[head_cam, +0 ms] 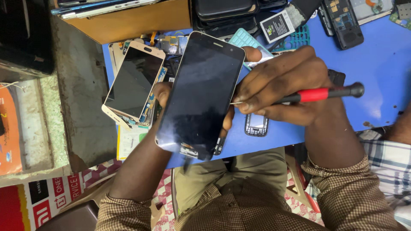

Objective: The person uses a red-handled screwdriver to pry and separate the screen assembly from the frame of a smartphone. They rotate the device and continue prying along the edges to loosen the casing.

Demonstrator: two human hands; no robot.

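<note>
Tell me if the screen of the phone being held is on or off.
Off: the black glass screen of the held phone is dark throughout, showing no lit image.

This is a phone repair workshop. A blue work surface [381, 60] is crowded with dismantled handsets: at ten o'clock a gold-framed screen assembly [133, 83] with bare circuitry at its edges, at twelve o'clock a loose phone battery [278, 25] beside a teal keypad mat [245, 39], and at one o'clock an opened phone body [343, 21] showing its board. A stack of dark phone covers [224, 13] sits at twelve o'clock, beside a brown box [132, 19] holding more handsets.
</note>
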